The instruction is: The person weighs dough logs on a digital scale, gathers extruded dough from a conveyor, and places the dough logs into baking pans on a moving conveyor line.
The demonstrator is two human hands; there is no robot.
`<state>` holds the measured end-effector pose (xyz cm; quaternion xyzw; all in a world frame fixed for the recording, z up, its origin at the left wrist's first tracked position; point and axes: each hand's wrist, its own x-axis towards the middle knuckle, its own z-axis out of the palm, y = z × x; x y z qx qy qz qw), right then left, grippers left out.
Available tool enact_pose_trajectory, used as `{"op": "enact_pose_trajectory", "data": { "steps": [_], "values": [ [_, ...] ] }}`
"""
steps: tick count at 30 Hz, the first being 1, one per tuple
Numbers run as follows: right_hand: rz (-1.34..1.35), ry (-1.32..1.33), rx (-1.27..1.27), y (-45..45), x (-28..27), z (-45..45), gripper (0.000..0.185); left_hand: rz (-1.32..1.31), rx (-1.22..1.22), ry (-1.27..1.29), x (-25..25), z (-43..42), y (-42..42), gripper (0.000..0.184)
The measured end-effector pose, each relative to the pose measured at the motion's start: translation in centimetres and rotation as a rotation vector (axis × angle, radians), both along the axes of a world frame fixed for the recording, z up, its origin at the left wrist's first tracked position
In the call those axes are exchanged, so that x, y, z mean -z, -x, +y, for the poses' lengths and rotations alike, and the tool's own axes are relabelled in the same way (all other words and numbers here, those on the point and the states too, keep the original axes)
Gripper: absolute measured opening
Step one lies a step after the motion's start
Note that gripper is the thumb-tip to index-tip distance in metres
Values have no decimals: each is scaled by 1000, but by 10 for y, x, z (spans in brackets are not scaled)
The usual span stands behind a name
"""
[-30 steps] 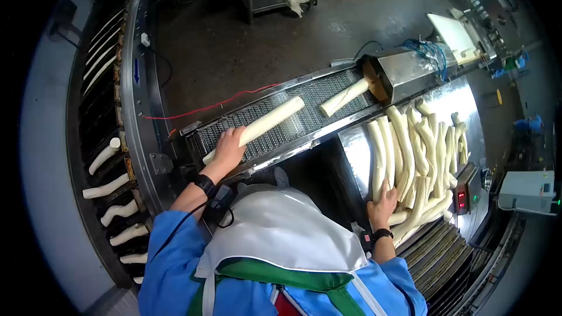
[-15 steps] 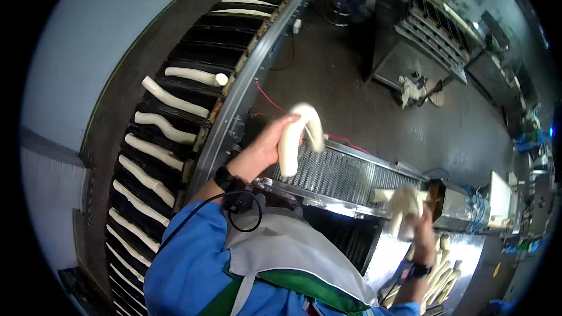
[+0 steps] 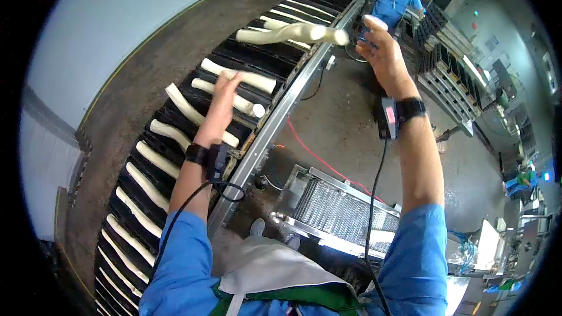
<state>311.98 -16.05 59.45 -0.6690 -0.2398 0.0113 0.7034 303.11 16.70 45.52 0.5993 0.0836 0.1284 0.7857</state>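
My left hand point(image 3: 225, 96) is over the slatted conveyor, its blurred fingers touching or just above a pale, dough-like roll point(image 3: 257, 82); whether it grips the roll is unclear. Just below that lies another roll point(image 3: 239, 102), partly behind the hand. My right hand point(image 3: 383, 52) is raised beyond the conveyor's metal rail, fingers apart and nothing in them. To its left, two pale rolls point(image 3: 281, 35) lie across each other over the slats, their ends reaching to the rail. A curved roll point(image 3: 186, 105) sits beside my left wrist.
More rolls point(image 3: 140, 213) lie one per slot along the conveyor. Its metal rail point(image 3: 281, 120) runs diagonally. A mesh belt point(image 3: 336, 210) stands in front of me, with a red cable point(image 3: 316, 155) behind it. A co-worker point(image 3: 397, 0) in blue stands beyond, near stacked racks point(image 3: 448, 70).
The view has swung left to the slatted conveyor. Both hands have moved from the mesh belt side towards it. The rolls they carried are out of my right hand; several now lie on the slats.
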Motion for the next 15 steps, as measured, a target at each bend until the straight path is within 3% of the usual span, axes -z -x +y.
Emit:
{"op": "enact_pose_trajectory", "data": {
  "steps": [1, 3, 5, 6, 7, 8, 9, 11, 13, 14, 15],
  "values": [
    [131, -105, 32, 8, 7, 7, 57, -28, -51, -45, 7, 17, 9, 79],
    [68, 40, 41, 27, 42, -2, 55, 52, -117, -63, 40, 60, 14, 78],
    [-68, 405, 57, 51, 102, -36, 50, 388, -438, -115, 49, 73, 17, 75],
    [-132, 511, 73, 82, 122, -44, 50, 411, -408, -145, 67, 91, 15, 76],
    [45, 602, 66, 110, 147, -59, 49, 449, -423, -127, 76, 101, 12, 77],
    [279, 526, 72, 141, 177, -74, 50, 513, -462, -80, 76, 103, 8, 78],
    [414, 708, 138, 170, 204, -89, 49, 579, -498, -43, 76, 103, 2, 79],
    [352, 1075, 261, 236, 263, -125, 64, 745, -544, -171, 101, 120, -18, 78],
    [525, 1183, 150, 293, 310, -150, 70, 886, -542, -138, 143, 145, -40, 78],
    [320, 1305, 190, 320, 310, -147, 71, 802, -405, -317, 185, 168, -50, 78],
    [106, 1418, 221, 341, 296, -134, 72, 831, -398, -305, 155, 145, -37, 79]
  ]
}}
